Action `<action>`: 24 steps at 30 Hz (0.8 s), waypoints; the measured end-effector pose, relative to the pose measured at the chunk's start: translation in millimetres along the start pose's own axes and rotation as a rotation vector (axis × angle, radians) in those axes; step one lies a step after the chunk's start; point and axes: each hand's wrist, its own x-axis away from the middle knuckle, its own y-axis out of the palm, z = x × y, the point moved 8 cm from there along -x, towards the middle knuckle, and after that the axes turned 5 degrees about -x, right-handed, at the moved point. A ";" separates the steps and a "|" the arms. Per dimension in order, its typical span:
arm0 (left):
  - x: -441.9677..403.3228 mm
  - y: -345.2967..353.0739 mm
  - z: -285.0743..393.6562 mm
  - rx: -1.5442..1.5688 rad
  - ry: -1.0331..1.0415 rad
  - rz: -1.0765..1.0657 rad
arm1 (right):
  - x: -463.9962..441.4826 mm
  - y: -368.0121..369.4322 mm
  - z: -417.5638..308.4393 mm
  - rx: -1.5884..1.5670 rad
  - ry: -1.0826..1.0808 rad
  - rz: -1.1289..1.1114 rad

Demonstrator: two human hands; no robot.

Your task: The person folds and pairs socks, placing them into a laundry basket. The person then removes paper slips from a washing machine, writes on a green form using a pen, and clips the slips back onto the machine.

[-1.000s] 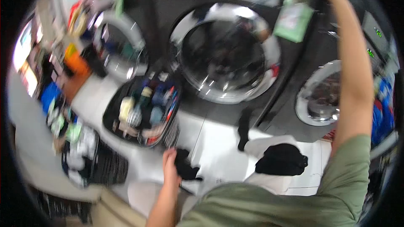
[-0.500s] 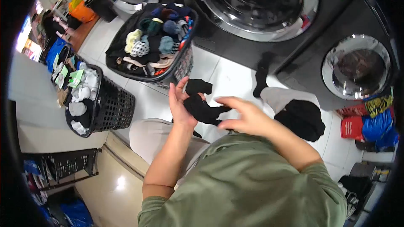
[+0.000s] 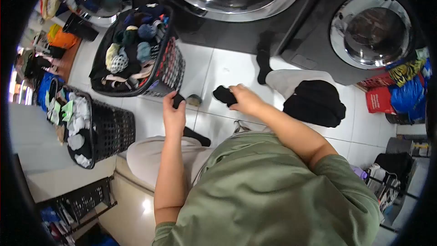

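Note:
My left hand [image 3: 174, 115] grips a small black cloth piece [image 3: 178, 100], which shows between thumb and fingers. To its right, my right hand [image 3: 246, 99] is closed on another black cloth piece [image 3: 224, 95], whose end sticks out to the left. The two hands are apart, above the white tiled floor [image 3: 207, 70]. A black cloth pile [image 3: 315, 104] lies over my right knee. Beyond my left hand stands a black basket [image 3: 175, 66] filled with dark, cream and checkered bundled pieces. A small greyish item [image 3: 194, 100] is on the floor between my hands.
A second black basket [image 3: 114, 125] with white and grey cloth stands at the left. Front-loading machines [image 3: 296, 18] line the far side. Blue and red bags [image 3: 380, 99] lie at the right, near a rack [image 3: 387, 182]. A dark bin [image 3: 79, 27] stands back left.
My right hand came down from the machines, then took hold of a black piece. The black pieces that were together at my left hand are now apart, one in each hand. The view has shifted.

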 end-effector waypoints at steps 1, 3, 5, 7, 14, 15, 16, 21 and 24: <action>0.3 -1.5 1.7 -0.040 0.021 0.006 | 3.0 -10.3 0.0 0.077 0.022 0.003; -3.4 1.0 -1.8 -0.033 0.023 -0.034 | 12.1 -48.0 -20.5 0.109 -0.040 0.043; -4.9 8.7 -2.8 -0.095 0.032 -0.060 | 28.0 -93.2 -37.0 0.036 -0.079 0.041; -8.7 24.7 -4.6 -0.229 0.059 -0.126 | 50.9 -144.3 -48.1 -0.005 -0.065 0.137; 2.1 127.9 -37.1 -0.560 0.315 -0.349 | 143.8 -266.4 -37.7 0.378 0.058 0.553; 12.1 147.4 -52.5 -0.547 0.325 -0.479 | 154.1 -272.5 -30.7 0.425 0.091 0.535; 22.7 155.9 -57.5 -0.655 0.200 -0.557 | 165.7 -277.6 -11.3 0.325 0.154 0.514; 8.7 142.8 -41.1 -0.581 0.174 -0.640 | 198.7 -258.7 23.7 0.164 0.206 0.204; -24.0 83.0 16.6 -0.548 0.133 -0.477 | 190.9 -218.6 19.5 0.438 0.281 0.138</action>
